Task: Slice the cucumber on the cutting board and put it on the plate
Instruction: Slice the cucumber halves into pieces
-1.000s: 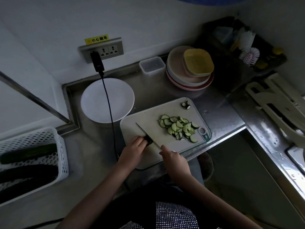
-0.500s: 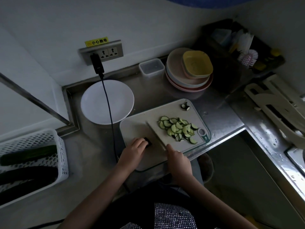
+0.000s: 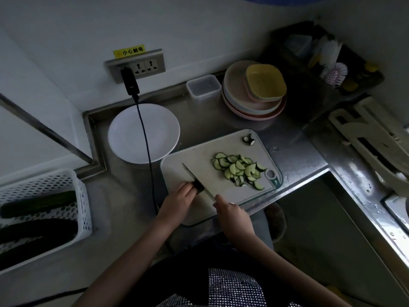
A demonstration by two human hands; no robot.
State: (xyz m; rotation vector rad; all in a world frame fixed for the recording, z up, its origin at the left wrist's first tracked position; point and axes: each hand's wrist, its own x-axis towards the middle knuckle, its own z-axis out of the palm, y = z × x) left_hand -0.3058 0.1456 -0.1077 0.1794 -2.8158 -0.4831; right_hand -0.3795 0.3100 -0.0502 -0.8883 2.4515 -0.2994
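1. My left hand (image 3: 177,201) sits at the near left part of the board (image 3: 199,158), fingers curled down onto the last dark cucumber stub (image 3: 198,187), pinning it
2. My right hand (image 3: 232,212) is at the board's near edge, fist closed round the knife (image 3: 197,179) handle; the blade runs diagonally away and leftward, its edge right against the stub
3. The stub lies just off my left fingertips, on the blade's left; too short to read its long axis
4. Cut slices (image 3: 239,169) are heaped on the board's right half, well apart from the blade
5. The plate (image 3: 126,134) sits just beyond the board's far left corner, nearer my left hand, bare of slices
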